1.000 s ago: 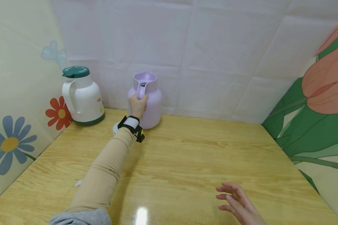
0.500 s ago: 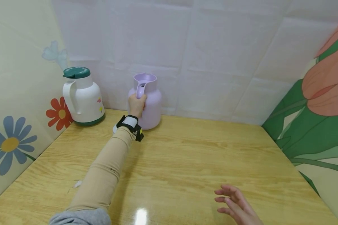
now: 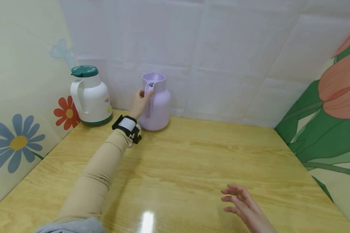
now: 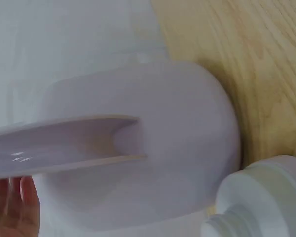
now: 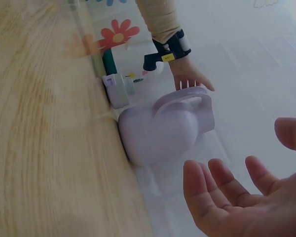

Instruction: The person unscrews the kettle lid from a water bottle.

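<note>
Fingers (image 4: pixel 29 197) of the left hand (image 3: pixel 139 104) lie loosely curved at the upper part of a handle (image 4: pixel 69 143), thumb spread away from them; they look apart rather than clamped, and whether they press on the handle I cannot tell. That handle belongs to a lilac flask (image 3: pixel 159 110), upright near the back edge of the surface (image 3: pixel 210 155), left of its middle, its mouth uncovered. The step in hand seems to be managing this flask by its handle. The next move probably calls for either a full wrap of the fingers before any lift or a clean slip clear of the handle, with no knock to the flask.

The left arm stretches forward from the near-left edge, elbow nearly straight, a strapped camera (image 3: pixel 127 125) at the wrist. Just beside the flask's base, a pale stopper (image 4: pixel 266 197) rests broad end down, stepped end up. Further left, by the back-left corner, stands a white flask (image 3: pixel 93 101) with a green lid (image 3: pixel 86 71). Over the near-right part of the surface hangs the right hand (image 3: pixel 248 208), fingers bent, parted and holding nothing.
</note>
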{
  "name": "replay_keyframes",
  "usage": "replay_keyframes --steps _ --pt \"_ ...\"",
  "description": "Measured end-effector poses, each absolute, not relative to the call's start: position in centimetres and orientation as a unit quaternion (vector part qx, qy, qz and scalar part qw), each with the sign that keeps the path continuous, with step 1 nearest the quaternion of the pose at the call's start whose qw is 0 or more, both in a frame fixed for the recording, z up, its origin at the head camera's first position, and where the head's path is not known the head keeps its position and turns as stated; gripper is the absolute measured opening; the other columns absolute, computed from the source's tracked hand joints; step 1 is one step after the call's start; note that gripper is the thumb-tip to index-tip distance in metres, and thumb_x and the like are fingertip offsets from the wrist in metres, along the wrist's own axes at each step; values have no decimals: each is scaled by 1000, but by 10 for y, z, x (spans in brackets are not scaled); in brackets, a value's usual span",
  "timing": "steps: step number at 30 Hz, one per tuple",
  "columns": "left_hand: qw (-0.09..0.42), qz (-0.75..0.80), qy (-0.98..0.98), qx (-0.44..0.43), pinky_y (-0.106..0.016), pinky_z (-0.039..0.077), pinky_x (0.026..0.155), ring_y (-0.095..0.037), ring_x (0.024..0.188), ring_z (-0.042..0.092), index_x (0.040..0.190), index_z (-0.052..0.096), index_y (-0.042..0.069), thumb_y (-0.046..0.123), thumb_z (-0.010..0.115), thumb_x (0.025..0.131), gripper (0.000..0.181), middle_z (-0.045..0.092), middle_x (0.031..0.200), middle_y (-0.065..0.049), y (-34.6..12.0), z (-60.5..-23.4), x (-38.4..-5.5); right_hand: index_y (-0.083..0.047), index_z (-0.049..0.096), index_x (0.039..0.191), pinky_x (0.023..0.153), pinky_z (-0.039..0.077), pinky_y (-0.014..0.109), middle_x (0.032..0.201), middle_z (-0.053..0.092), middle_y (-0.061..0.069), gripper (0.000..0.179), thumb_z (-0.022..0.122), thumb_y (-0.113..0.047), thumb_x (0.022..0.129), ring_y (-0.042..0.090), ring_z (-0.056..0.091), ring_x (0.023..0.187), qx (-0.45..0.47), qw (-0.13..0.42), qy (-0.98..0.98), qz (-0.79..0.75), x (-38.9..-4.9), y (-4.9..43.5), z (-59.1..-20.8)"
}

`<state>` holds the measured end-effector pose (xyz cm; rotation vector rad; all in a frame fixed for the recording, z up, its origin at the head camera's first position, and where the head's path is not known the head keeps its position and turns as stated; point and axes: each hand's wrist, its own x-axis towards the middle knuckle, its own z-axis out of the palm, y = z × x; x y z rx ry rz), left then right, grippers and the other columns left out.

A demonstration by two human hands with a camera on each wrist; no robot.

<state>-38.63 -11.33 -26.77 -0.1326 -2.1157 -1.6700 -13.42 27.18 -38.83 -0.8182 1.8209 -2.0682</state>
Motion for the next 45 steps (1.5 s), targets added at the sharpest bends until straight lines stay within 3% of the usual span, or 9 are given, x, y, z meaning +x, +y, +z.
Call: replay_keyframes --steps 5,9,12,17,23,28,31,37,45 --pt "314 -623 -716 -14 -14 43 62 -2 62 51 87 58 2 9 51 101 17 53 75 3 -136 -254 -360 -25 53 134 87 54 22 127 60 -8 45 25 0 110 7 61 111 -230 39 643 -729 -139 268 -379" --pt "340 -605 -719 -22 -15 45 62 0 59 51 77 55 9 7 52 100 23 53 67 9 -150 -251 -337 -18 60 124 82 55 23 116 66 -3 41 26 0 110 11 65 102 -179 -1 651 -738 -136 269 -371" --pt "331 -602 -726 -28 -16 44 61 -2 61 51 77 54 10 7 51 100 23 52 65 10 -162 -256 -325 -20 65 118 83 54 21 111 68 -4 44 25 -2 110 10 66 100 -186 40 656 -731 -135 268 -369" --pt "358 -553 -752 25 -15 39 60 2 61 49 85 61 -3 7 51 98 19 55 68 8 -187 -270 -319 -26 64 118 88 53 21 112 66 -10 45 25 -5 111 6 64 103 -230 142 676 -686 -135 263 -373" --pt "401 -501 -753 144 -21 35 78 -10 88 44 118 56 -10 9 51 98 28 54 107 -15 -222 -277 -330 -31 63 120 87 53 22 113 66 -13 47 26 -5 111 4 63 103 -263 192 693 -644 -129 260 -376" --pt "324 -515 -769 197 -30 32 113 -30 133 38 149 30 -4 17 49 98 58 33 148 -22 -255 -270 -343 -33 63 120 85 54 22 112 66 -14 47 27 -4 110 3 63 101 -272 199 695 -636 -123 261 -381" --pt "259 -533 -783 187 -39 25 122 -32 146 27 156 14 -3 23 48 100 71 23 159 -22 -269 -266 -350 -33 63 119 82 54 23 110 67 -15 49 28 -1 109 3 63 99 -281 188 697 -633 -119 261 -385" --pt "182 -571 -782 173 -47 28 121 -33 149 29 159 10 4 27 42 105 67 22 164 -18 -276 -261 -356 -32 65 116 80 54 23 107 68 -15 47 31 0 109 3 65 96 -269 189 694 -640 -110 261 -394" --pt "187 -579 -770 193 -35 37 114 -20 121 44 146 40 -1 30 51 103 54 48 141 -11 -266 -253 -361 -31 65 116 83 54 22 107 68 -15 45 31 -3 109 2 64 98 -251 197 690 -650 -106 260 -399"
